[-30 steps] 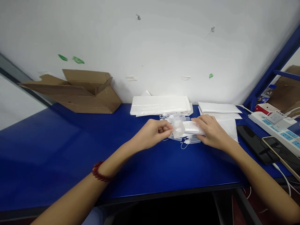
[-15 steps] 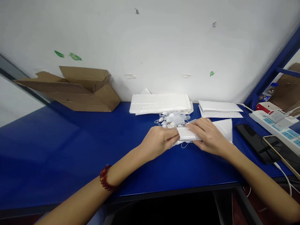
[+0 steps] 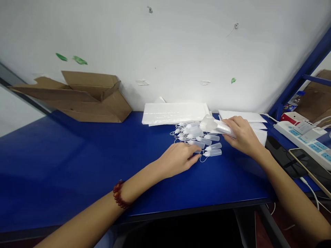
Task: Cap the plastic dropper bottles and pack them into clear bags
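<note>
My right hand (image 3: 240, 132) is closed around a white plastic bag (image 3: 224, 128), whose crumpled mouth points left over the bottles. Several small translucent squeeze bottles (image 3: 214, 152) with white tips and thin looped cap strings lie in a loose pile on the blue table (image 3: 103, 165). My left hand (image 3: 179, 158) reaches in at the near left side of this pile, thumb and forefinger apart. Its fingertips are close to a bottle's tip; whether they touch it I cannot tell. The bag's inside is hidden from view.
Flat white bags (image 3: 176, 113) are stacked against the wall, with more white packets (image 3: 239, 115) to the right. An opened cardboard box (image 3: 100, 106) stands at the back left. Phones (image 3: 284, 156) and a power strip (image 3: 312, 141) with cables line the right side.
My left hand has let go of the white bag. My right hand has carried the bag right and up, uncovering bottles, and the bag now shows its mouth.
</note>
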The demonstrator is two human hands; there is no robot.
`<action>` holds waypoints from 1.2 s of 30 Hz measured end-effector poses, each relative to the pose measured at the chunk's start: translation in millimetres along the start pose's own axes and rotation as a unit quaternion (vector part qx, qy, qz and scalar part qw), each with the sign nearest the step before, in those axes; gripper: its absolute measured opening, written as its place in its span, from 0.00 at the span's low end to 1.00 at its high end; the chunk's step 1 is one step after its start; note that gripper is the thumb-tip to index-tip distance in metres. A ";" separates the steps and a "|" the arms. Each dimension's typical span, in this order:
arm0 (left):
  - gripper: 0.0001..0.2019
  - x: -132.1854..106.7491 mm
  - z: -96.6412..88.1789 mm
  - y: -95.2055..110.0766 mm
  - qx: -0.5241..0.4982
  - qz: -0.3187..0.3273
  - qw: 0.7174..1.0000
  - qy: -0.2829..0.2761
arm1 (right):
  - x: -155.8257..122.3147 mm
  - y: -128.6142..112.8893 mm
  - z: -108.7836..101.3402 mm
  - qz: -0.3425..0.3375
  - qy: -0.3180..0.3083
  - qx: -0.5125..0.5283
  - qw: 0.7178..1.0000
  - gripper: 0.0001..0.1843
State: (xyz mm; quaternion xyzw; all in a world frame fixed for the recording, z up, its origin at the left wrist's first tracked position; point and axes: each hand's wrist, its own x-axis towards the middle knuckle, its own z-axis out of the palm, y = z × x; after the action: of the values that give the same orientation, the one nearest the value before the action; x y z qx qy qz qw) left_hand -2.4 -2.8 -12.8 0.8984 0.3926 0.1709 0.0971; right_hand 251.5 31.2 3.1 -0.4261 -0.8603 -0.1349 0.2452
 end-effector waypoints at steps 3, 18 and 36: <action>0.11 0.6 4.2 0.8 0.018 -0.010 1.000 -0.021 | -0.7 -2.2 2.1 -0.001 -0.017 0.004 1.000 0.20; 0.07 0.5 6.2 6.2 -0.213 -0.022 0.975 -0.054 | -2.5 -1.2 5.8 0.016 -0.047 0.004 0.999 0.26; 0.11 1.3 -41.2 -15.3 -0.378 -0.219 0.881 0.180 | -4.4 -9.8 2.1 -0.028 -0.049 0.055 0.997 0.24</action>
State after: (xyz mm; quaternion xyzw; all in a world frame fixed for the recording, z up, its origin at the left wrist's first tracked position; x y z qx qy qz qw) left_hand -27.6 10.1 20.8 0.6385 0.4954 0.4392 0.3925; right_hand 245.3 23.3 -1.3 -0.3937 -0.8891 -0.0733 0.2214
